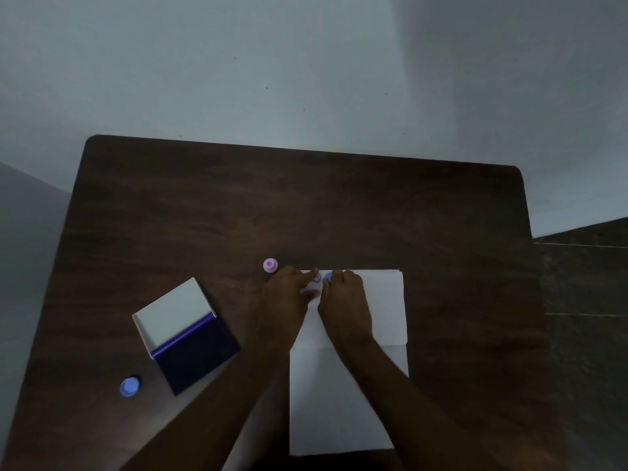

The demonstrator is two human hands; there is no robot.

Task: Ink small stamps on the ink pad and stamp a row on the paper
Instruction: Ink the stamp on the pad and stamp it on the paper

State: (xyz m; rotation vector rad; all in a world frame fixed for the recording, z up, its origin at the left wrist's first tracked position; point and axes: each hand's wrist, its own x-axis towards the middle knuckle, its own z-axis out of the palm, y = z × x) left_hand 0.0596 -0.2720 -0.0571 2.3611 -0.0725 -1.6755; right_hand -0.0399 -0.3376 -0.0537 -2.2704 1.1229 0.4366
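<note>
— Talk me through it, left to right.

— Far left on my feed, a blue stamp [130,386] stands alone on the dark wooden table [339,205], near the front edge. Just right of it, the ink pad [200,356] lies open, its pale lid [173,314] folded back and away, the dark blue pad facing up.

— And the hands?

— Moving on: a pink stamp [270,265] stands on the table just off the paper's far left corner. Beside it, the left hand [289,295] rests on the white paper [350,396], index finger stretched along the far edge, thumb out below it, the fingers fairly straight and pressing the sheet flat. It holds nothing I can see.

— There's a mark there?

— Yes, a faint purple print [316,278] on the paper, just off that fingertip. Too blurred to read its design.

— The right hand?

— The right hand [345,300] sits just beside the left, almost touching it. Its fingers are curled tight round a small blue stamp [328,277], pinched at the fingertips, down on the paper next to the print. The sheet's far part looks folded over.
</note>
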